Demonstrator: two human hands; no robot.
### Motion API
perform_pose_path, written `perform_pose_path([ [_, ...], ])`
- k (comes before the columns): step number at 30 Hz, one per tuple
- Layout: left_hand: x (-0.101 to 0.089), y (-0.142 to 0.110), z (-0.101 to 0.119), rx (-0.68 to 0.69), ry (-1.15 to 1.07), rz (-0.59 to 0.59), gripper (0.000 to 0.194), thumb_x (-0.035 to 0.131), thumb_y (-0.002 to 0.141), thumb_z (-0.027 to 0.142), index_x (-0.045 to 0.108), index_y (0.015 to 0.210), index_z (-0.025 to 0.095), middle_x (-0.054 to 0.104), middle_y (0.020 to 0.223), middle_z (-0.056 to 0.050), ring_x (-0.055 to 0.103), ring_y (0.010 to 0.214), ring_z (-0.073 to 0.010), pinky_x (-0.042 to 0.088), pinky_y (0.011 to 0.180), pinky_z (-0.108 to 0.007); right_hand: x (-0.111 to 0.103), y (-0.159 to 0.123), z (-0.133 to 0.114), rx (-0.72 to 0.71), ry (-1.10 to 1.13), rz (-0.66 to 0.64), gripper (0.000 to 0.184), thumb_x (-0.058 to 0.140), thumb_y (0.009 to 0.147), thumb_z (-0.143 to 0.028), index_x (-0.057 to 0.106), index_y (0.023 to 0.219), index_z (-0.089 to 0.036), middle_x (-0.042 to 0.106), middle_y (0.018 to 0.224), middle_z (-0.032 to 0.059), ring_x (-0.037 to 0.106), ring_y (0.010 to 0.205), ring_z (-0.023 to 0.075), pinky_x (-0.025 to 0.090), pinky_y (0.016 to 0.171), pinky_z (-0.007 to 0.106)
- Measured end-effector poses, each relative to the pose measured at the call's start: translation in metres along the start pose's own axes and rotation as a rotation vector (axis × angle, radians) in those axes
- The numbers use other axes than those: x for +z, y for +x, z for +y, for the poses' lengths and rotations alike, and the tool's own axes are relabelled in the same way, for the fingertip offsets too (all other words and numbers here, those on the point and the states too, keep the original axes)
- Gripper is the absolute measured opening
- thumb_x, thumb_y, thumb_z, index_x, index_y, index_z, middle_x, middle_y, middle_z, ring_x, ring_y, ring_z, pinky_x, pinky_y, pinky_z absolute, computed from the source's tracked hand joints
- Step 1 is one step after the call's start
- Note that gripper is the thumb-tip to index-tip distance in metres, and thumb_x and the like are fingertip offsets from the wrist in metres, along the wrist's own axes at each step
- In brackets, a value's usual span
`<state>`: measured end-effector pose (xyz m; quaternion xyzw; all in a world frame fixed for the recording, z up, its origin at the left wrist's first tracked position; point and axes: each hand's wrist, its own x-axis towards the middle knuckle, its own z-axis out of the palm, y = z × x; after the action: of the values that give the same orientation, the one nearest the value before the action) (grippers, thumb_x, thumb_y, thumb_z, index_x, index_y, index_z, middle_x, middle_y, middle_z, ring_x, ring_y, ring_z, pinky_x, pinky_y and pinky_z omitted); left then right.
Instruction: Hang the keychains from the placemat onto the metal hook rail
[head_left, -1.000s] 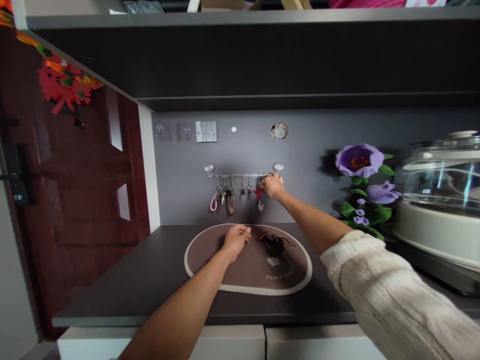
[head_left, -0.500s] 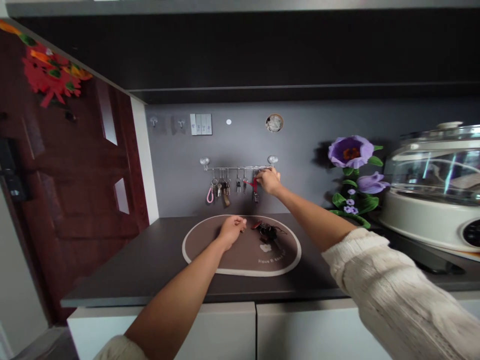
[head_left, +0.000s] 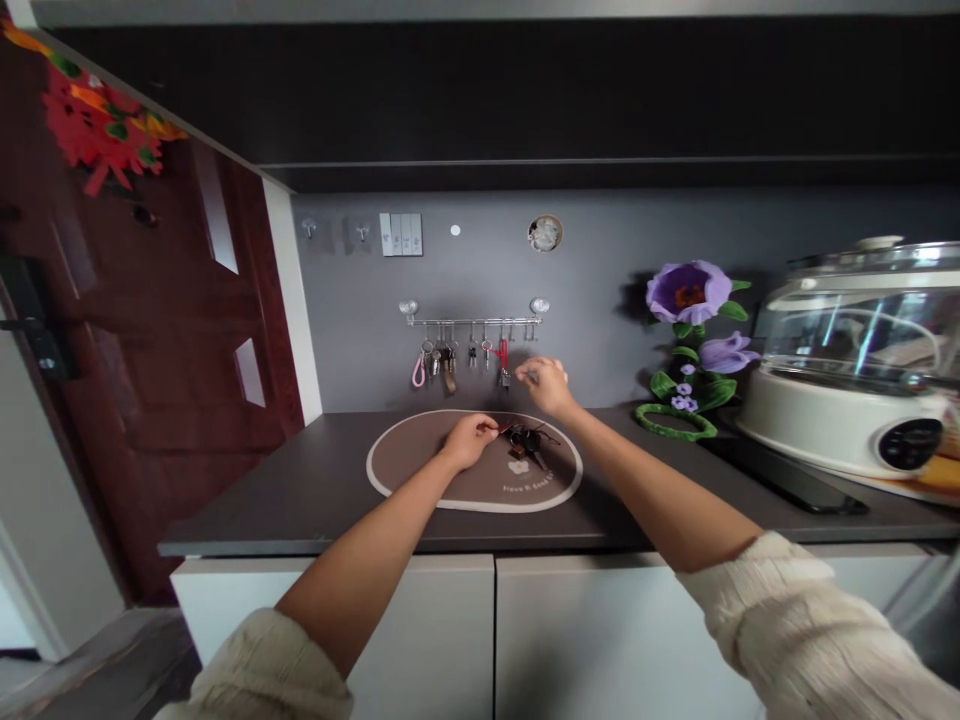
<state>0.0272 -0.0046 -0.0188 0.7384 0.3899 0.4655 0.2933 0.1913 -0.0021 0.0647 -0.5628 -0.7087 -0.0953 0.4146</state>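
Note:
My left hand (head_left: 471, 441) is low over the brown oval mat (head_left: 409, 465). Its fingertips pinch at the red end of a bunch of dark keys (head_left: 531, 442) lying on the mat. Above and to the right, my right hand (head_left: 546, 386) is in the air with loosely curled fingers and nothing visible in them. It is just right of a key on a red strap (head_left: 504, 358), which hangs from the hook rail (head_left: 472, 321) on the wall. Several other keys (head_left: 448, 362) hang there too, one with a pink loop (head_left: 418, 372).
To the right are a purple fabric flower (head_left: 688, 292), a black phone-like slab (head_left: 806, 485) and a white appliance with a clear lid (head_left: 817, 410). A dark shelf (head_left: 480, 100) overhangs the counter (head_left: 255, 490). The reddish door (head_left: 172, 390) stands at left.
My right hand has come away from the red-strapped key on the rail, moving down and slightly right. My left hand has moved to the red end of the keys on the mat.

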Motion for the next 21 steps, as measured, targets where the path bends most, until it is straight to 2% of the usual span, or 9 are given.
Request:
perform_pose_path([
  [5,0.012,0.006,0.007,0.082,0.156,-0.027,0.017,0.056,0.067,0.013,0.063,0.082,0.015,0.061,0.081,-0.005,0.052,0.070,-0.0125,0.042,0.073,-0.026,0.007,-0.033,0.011,0.010,0.106,-0.004,0.019,0.047,0.078,-0.025,0.065,0.084,-0.022,0.062,0.098,0.0041,0.048,0.097,0.0184,0.031,0.085,0.035],
  [10,0.023,0.012,0.006,0.112,0.310,-0.026,0.018,0.056,0.067,0.012,0.064,0.083,0.015,0.059,0.085,-0.007,0.052,0.075,-0.0150,0.040,0.076,-0.028,0.011,-0.056,0.020,0.037,0.139,-0.008,0.019,0.046,0.078,-0.024,0.064,0.084,-0.020,0.064,0.095,0.0039,0.051,0.095,0.0168,0.032,0.087,0.032],
  [14,0.026,0.011,0.001,0.121,0.366,-0.022,0.011,0.056,0.068,0.013,0.063,0.076,0.017,0.058,0.082,-0.005,0.051,0.079,-0.0153,0.038,0.078,-0.027,0.013,-0.063,0.022,0.050,0.092,-0.030,0.019,0.047,0.078,-0.024,0.064,0.085,-0.021,0.063,0.097,0.0046,0.051,0.095,0.0168,0.033,0.085,0.031],
  [21,0.025,0.009,0.004,0.088,0.326,-0.004,0.008,0.053,0.070,0.013,0.060,0.072,0.016,0.058,0.079,-0.003,0.050,0.075,-0.0134,0.038,0.075,-0.025,0.015,-0.065,0.017,0.013,0.033,-0.079,0.019,0.046,0.078,-0.022,0.064,0.084,-0.021,0.062,0.097,0.0048,0.049,0.094,0.0177,0.032,0.083,0.031],
])
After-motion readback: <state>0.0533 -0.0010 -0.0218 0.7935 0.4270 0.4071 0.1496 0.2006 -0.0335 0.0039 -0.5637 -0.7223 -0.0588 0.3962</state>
